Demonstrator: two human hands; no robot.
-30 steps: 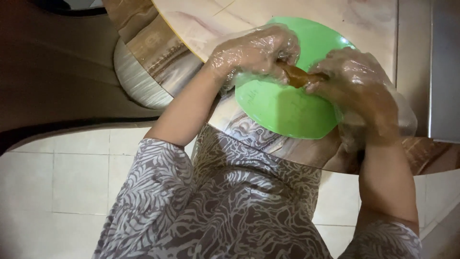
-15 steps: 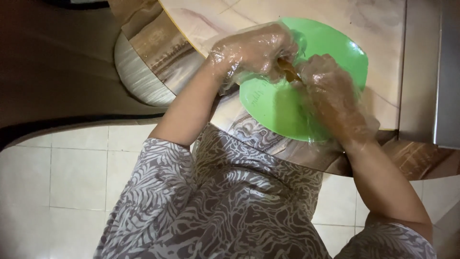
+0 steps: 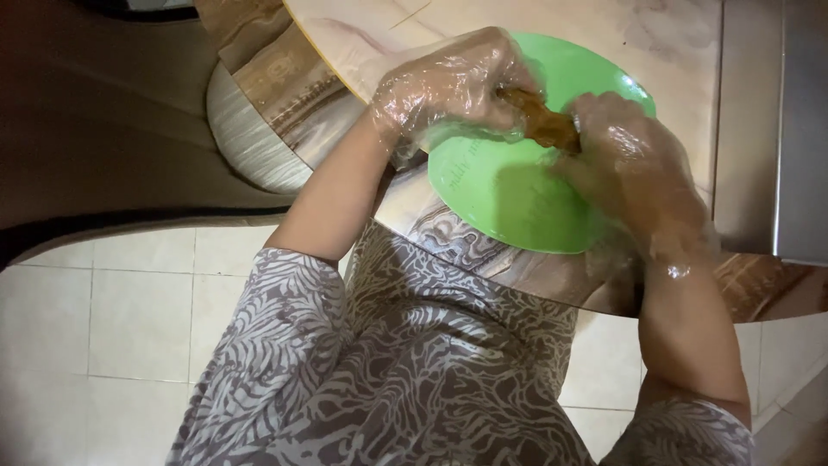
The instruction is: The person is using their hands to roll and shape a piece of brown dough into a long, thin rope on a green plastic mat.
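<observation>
A brown, sticky-looking piece of food (image 3: 545,123) is held over a green plate (image 3: 509,198) that rests on a round marble-patterned table (image 3: 655,34). My left hand (image 3: 453,86), in a clear plastic glove, grips the food's left end. My right hand (image 3: 634,168), also in a clear glove, grips its right end. Both hands hover just above the plate. Most of the food is hidden by my fingers.
The table edge (image 3: 483,259) runs close to my body. A grey metal surface (image 3: 768,129) lies at the right. A round wooden stool with a pale rim (image 3: 250,129) stands at the upper left. Beige floor tiles (image 3: 129,319) lie below.
The view has shifted a little and both hands have kept working the brown food over the plate; my right hand has pulled slightly rightward, showing more of the food between the hands.
</observation>
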